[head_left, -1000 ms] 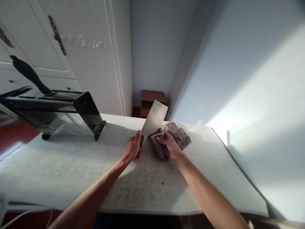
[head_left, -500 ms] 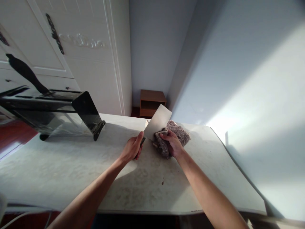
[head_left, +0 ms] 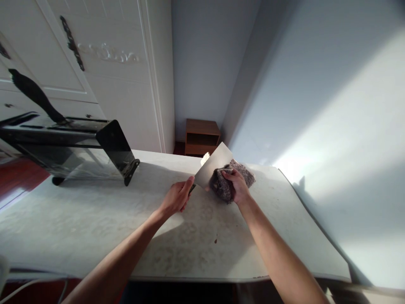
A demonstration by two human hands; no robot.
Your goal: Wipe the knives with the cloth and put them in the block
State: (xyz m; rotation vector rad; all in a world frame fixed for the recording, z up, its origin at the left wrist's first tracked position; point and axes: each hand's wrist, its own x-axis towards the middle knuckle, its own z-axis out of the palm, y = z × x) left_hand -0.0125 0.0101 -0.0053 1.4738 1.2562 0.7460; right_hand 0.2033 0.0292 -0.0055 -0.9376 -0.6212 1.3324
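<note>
Evidently, stiff meets soft

Left hand (head_left: 177, 196) wraps the dark handle (head_left: 192, 188) of a broad silvery metal cleaver (head_left: 214, 164) above the white table (head_left: 145, 257); right hand (head_left: 237, 185) pinches a fuzzy grey-brown cloth (head_left: 223, 188) against it. Cleaver: probably weighty, rigid, safest by its handle; cloth: light, pliable.

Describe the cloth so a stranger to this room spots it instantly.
Find the pale table with the black rack at left. Right of that rack, near the far edge, is a broad metal blade. The cloth is bunched at its right: shaggy, speckled grey-brown, whereas the blade is smooth.
</note>
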